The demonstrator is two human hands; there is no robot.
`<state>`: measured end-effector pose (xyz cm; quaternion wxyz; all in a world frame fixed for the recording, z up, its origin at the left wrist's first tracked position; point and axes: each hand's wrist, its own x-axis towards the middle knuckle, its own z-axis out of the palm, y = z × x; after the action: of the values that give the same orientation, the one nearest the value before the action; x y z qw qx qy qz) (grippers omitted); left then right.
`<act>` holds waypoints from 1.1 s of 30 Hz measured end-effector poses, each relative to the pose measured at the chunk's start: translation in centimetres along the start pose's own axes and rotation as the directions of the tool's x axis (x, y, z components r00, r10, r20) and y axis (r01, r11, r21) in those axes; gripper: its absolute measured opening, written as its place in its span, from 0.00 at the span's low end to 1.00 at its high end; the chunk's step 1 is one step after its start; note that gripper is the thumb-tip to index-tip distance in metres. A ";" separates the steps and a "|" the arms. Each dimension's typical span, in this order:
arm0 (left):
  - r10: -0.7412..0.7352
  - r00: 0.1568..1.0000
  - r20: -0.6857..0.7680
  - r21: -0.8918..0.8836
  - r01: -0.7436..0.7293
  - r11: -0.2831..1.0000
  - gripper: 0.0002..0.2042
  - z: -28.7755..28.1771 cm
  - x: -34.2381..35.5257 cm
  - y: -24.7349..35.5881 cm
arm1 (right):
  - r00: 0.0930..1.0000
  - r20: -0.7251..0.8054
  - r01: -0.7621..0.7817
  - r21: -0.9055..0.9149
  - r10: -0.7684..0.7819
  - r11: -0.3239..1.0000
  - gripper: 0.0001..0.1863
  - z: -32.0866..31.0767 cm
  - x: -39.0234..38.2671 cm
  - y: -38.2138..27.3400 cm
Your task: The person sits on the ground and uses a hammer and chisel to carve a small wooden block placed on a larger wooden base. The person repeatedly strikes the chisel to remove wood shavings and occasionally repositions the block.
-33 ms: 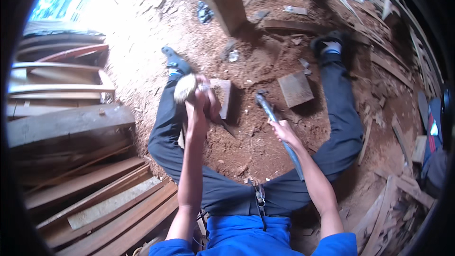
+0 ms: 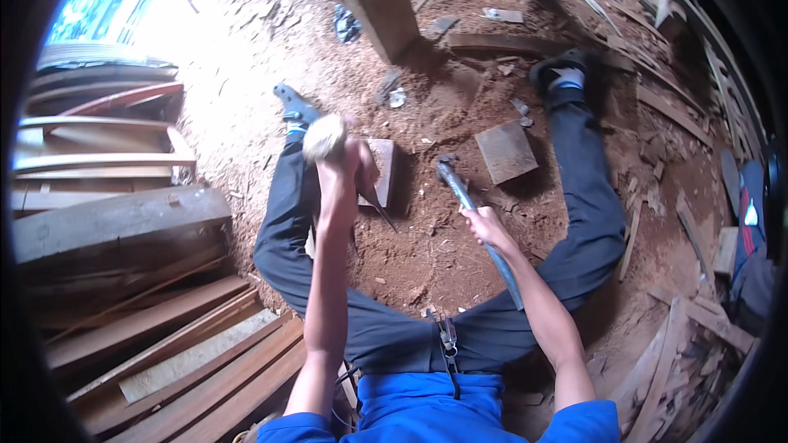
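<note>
My left hand (image 2: 359, 166), partly smeared by motion, is closed around a pale, round-ended piece (image 2: 326, 139) whose kind I cannot make out. A thin dark pointed strip (image 2: 381, 211) sticks out below that hand; how it is held is hidden. Just beyond the hand lies a square-faced wooden block (image 2: 380, 156), partly covered by it. My right hand (image 2: 487, 226) grips the blue-grey handle of a hammer (image 2: 461, 189), its dark head pointing away from me above the dirt. A second wooden block (image 2: 506, 152) lies to the right of the hammer head.
My outstretched legs (image 2: 584, 164) frame the sawdust-covered ground (image 2: 410, 267). Stacked planks (image 2: 197, 369) and a thick beam (image 2: 123, 221) fill the left side. A wooden post (image 2: 373, 8) stands ahead. Scrap wood (image 2: 665, 361) is heaped at right.
My left hand and the pale piece have shifted slightly away from me. My right hand keeps its grip on the hammer, almost still. The whole view has moved a little.
</note>
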<state>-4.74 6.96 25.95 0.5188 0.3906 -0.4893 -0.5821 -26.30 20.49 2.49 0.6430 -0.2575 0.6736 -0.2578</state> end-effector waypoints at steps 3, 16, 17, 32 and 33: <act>-0.023 0.997 0.076 0.356 -0.005 0.935 0.12 4.4 6.0 1.6 | 0.993 -0.030 0.109 -0.169 -0.115 0.980 0.21 0.3 0.6 0.1; -0.450 0.729 0.517 0.811 -0.585 -0.018 0.26 14.3 17.5 -21.5 | 0.987 -0.061 0.120 -0.315 -0.147 0.942 0.27 -0.4 -1.5 -3.1; -0.237 0.766 0.597 0.752 -0.638 -0.166 0.33 12.9 16.3 -23.1 | 0.990 -0.036 0.122 -0.312 -0.140 0.942 0.27 -0.5 -1.5 -3.1; -0.328 0.860 -0.390 0.905 0.425 0.038 0.76 -13.0 2.6 -24.4 | 0.997 0.039 0.067 -0.063 -0.064 0.996 0.19 -0.6 0.0 -1.3; -0.308 0.866 -0.393 0.902 0.429 0.055 0.76 -13.1 2.9 -24.8 | 0.998 0.045 0.045 -0.014 -0.044 0.999 0.19 -0.5 -0.2 -1.5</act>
<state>1.94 1.54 -0.87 0.0016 0.7664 -0.6026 -0.2226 -26.82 19.52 3.72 0.6501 -0.2831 0.6550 -0.2609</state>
